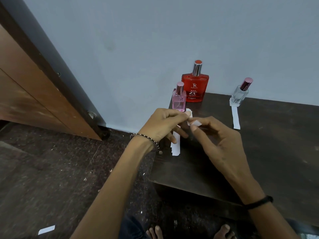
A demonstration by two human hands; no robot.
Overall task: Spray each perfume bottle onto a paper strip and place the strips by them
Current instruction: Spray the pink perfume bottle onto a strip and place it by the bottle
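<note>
Three perfume bottles stand on a dark wooden table (pixel 267 144): a small pink bottle (pixel 179 98) at the left corner, a large red bottle (pixel 195 85) behind it against the wall, and a clear bottle (pixel 239 94) with a dark red cap to the right. A white paper strip (pixel 235 118) lies in front of the clear bottle. My left hand (pixel 164 125) holds a stack of paper strips (pixel 176 145) that hangs down below the fingers. My right hand (pixel 221 144) pinches the top end of one strip (pixel 195 123) next to the left thumb.
The table stands against a pale blue wall. A wooden door (pixel 34 87) leans at the left. One loose paper strip (pixel 46 229) lies on the speckled dark floor, bottom left. My bare toes (pixel 189 232) show at the bottom edge.
</note>
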